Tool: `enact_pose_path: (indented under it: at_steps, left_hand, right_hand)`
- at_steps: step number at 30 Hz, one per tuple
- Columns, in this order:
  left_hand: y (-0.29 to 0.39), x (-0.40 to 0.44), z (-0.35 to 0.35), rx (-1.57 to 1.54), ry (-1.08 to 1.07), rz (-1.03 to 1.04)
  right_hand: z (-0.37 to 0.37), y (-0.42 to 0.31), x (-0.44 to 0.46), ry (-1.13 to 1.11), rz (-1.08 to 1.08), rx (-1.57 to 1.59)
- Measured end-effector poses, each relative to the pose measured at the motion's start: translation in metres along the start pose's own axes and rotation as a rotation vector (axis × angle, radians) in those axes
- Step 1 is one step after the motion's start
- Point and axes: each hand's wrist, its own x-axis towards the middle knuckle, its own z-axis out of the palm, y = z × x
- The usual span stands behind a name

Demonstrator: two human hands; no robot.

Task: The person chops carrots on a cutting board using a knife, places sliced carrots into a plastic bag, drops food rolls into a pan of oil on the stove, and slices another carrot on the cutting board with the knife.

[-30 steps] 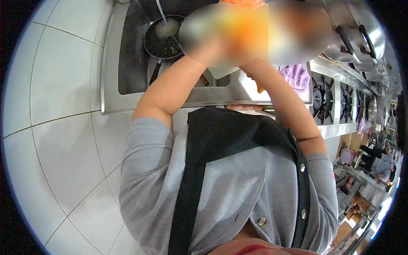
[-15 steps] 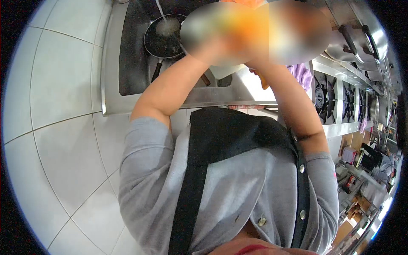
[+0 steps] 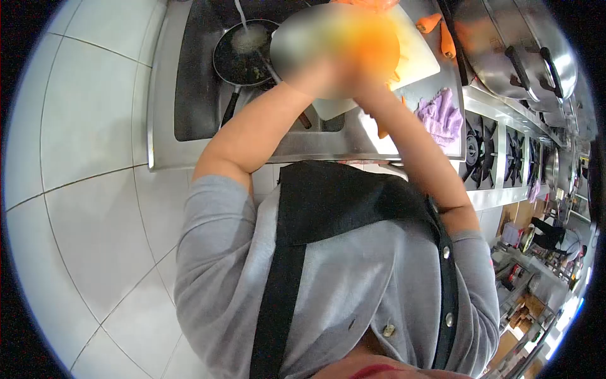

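Note:
A smeared patch covers both my hands, so their fingers and anything in them are hidden. My left hand (image 3: 315,77) is at the lower middle of that patch, by the right edge of the sink (image 3: 196,120). Close beside it on the right is my right hand (image 3: 363,82), over the near left part of a white cutting board (image 3: 420,60). Orange and pale green colours show in the smear around them. An orange piece (image 3: 382,131) lies under my right forearm. Two carrots (image 3: 429,23) lie past the board's right edge.
Water runs into a black frying pan (image 3: 243,63) in the sink. A brown handle (image 3: 305,120) sticks out nearby. A purple cloth (image 3: 440,120) lies on the counter at right. Beyond stand large steel pots (image 3: 483,44) and gas burners (image 3: 480,151). Another person (image 3: 555,237) is far right.
My right hand has moved left, towards my left hand. The carrots and the board's right part, smeared over before, now show. Water still runs into the pan.

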Motion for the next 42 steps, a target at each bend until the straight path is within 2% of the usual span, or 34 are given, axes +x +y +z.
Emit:
enact_pose_path:
  at_steps: [1, 2, 4, 7, 9, 10, 12, 13, 15, 16, 17, 19, 20, 21, 23, 25, 26, 27, 28, 30, 36, 38, 39, 42]
  left_hand:
    - [0.000, -0.006, 0.004, 0.022, -0.009, 0.019]
    - [-0.002, -0.007, 0.008, 0.022, -0.013, 0.021]
    - [-0.010, -0.004, 0.012, -0.054, 0.058, 0.134]
    - [-0.010, 0.006, 0.019, -0.057, 0.022, 0.020]
    - [-0.005, 0.003, 0.004, -0.062, 0.024, 0.027]
    - [-0.002, -0.005, 0.006, -0.069, -0.004, 0.033]
    - [-0.002, -0.010, 0.004, -0.064, 0.000, 0.061]
    - [-0.002, -0.012, 0.003, -0.063, -0.001, 0.083]
    - [0.000, -0.011, 0.007, -0.075, 0.023, 0.025]
    - [0.001, -0.010, 0.008, -0.083, 0.050, -0.024]
    - [0.000, -0.007, 0.006, -0.082, 0.058, -0.023]
    - [-0.002, -0.012, 0.011, -0.046, 0.084, 0.036]
    - [-0.002, -0.013, 0.013, -0.041, 0.089, 0.040]
    - [-0.005, -0.012, 0.014, -0.057, 0.102, 0.080]
    - [-0.004, -0.017, 0.011, -0.075, 0.106, 0.112]
    - [0.008, -0.022, 0.000, -0.146, 0.013, -0.041]
    - [0.007, -0.019, 0.005, -0.150, 0.013, -0.037]
    - [0.001, -0.014, 0.012, -0.114, 0.099, 0.033]
    - [-0.003, -0.017, 0.014, -0.075, 0.177, 0.096]
    - [-0.001, -0.029, 0.014, -0.075, 0.145, 0.071]
    - [-0.006, -0.014, 0.012, -0.023, 0.201, 0.047]
    - [-0.009, -0.022, 0.012, 0.040, 0.267, 0.182]
    - [-0.011, -0.017, 0.014, 0.042, 0.271, 0.188]
    - [-0.015, -0.010, 0.022, -0.019, 0.240, 0.123]
  right_hand:
    - [-0.015, -0.013, -0.006, -0.171, 0.149, 0.134]
    - [-0.033, -0.025, -0.010, -0.245, 0.198, 0.133]
    - [-0.040, -0.034, -0.019, -0.251, 0.204, 0.147]
    - [-0.005, -0.013, -0.017, -0.194, 0.216, 0.120]
    - [0.002, -0.005, -0.010, -0.085, 0.085, -0.018]
    - [-0.012, -0.019, -0.020, -0.095, 0.092, -0.014]
    - [-0.051, -0.044, -0.023, -0.333, 0.283, 0.092]
    - [-0.047, -0.043, -0.023, -0.334, 0.279, 0.090]
    - [-0.020, -0.025, -0.024, -0.188, 0.196, 0.066]
    - [0.024, 0.014, -0.010, 0.062, -0.008, 0.020]
    - [0.020, 0.014, -0.003, 0.068, -0.013, 0.019]
    - [0.009, 0.004, -0.006, -0.063, 0.025, 0.076]
    - [-0.020, -0.022, -0.016, -0.203, 0.168, 0.107]
    - [-0.038, -0.031, -0.018, -0.188, 0.160, 0.108]
    - [-0.050, -0.040, -0.023, -0.320, 0.229, 0.152]
    - [-0.021, -0.027, -0.026, -0.240, 0.232, 0.178]
    - [0.017, 0.004, -0.011, -0.047, 0.076, 0.049]
    - [0.008, 0.001, -0.007, -0.046, 0.070, 0.043]
    - [-0.006, -0.009, -0.008, -0.141, 0.119, 0.099]
    - [-0.030, -0.025, -0.013, -0.297, 0.215, 0.124]
    - [-0.025, -0.030, -0.013, -0.245, 0.219, 0.142]
    - [-0.035, -0.035, -0.019, -0.301, 0.203, 0.185]
    - [-0.036, -0.035, -0.021, -0.294, 0.204, 0.185]
    - [-0.019, -0.032, -0.027, -0.203, 0.242, 0.177]
